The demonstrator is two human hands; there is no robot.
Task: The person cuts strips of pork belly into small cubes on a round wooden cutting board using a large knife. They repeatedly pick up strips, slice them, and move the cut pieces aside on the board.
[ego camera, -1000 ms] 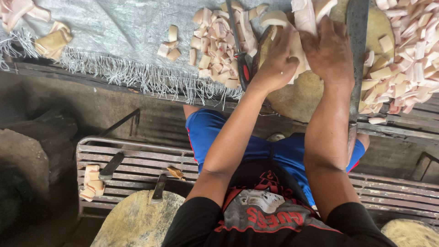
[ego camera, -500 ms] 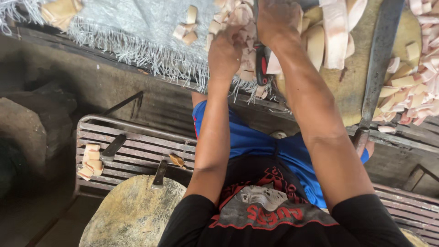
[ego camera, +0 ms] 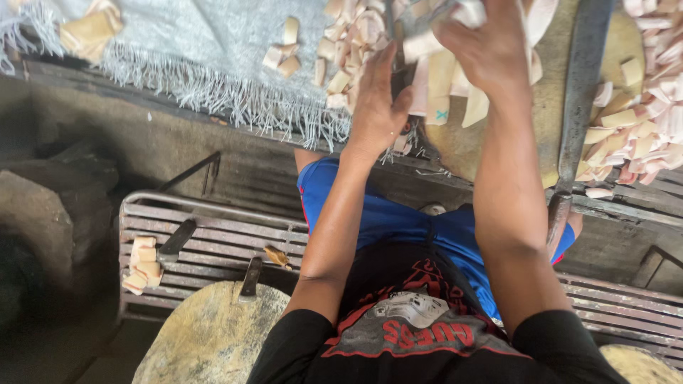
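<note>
- A grey fringed cloth (ego camera: 206, 43) is lying across the upper left of the frame, its tassels hanging over the edge of the dark worktop (ego camera: 178, 149) below it.
- A round wooden chopping block (ego camera: 548, 121) is sitting at the upper right, partly hidden behind my right forearm.
- A second round block (ego camera: 206, 341) is showing at the bottom, left of centre, with a knife (ego camera: 250, 277) resting on its upper rim.
- A slatted metal rack (ego camera: 213, 242) is running across the middle left; a small stack of pale chunks (ego camera: 142, 263) is lying at its left end.
- A long dark cleaver (ego camera: 580, 107) is lying upright along the right part of the frame, over the upper-right block.
- A heap of pale, pinkish cut pieces (ego camera: 640, 135) is piling up at the far right edge.
- More pale pieces (ego camera: 341, 50) are lying scattered on the cloth at upper centre, just left of my hands.
- My right hand (ego camera: 491, 50) is curling over pale strips (ego camera: 445, 67) at the top centre, fingers bent and gripping them against the block.
- My left hand (ego camera: 373, 114) is reaching up beside it, fingers straight and together, touching the pieces at the cloth's edge; whether it is pinching one I cannot tell.
</note>
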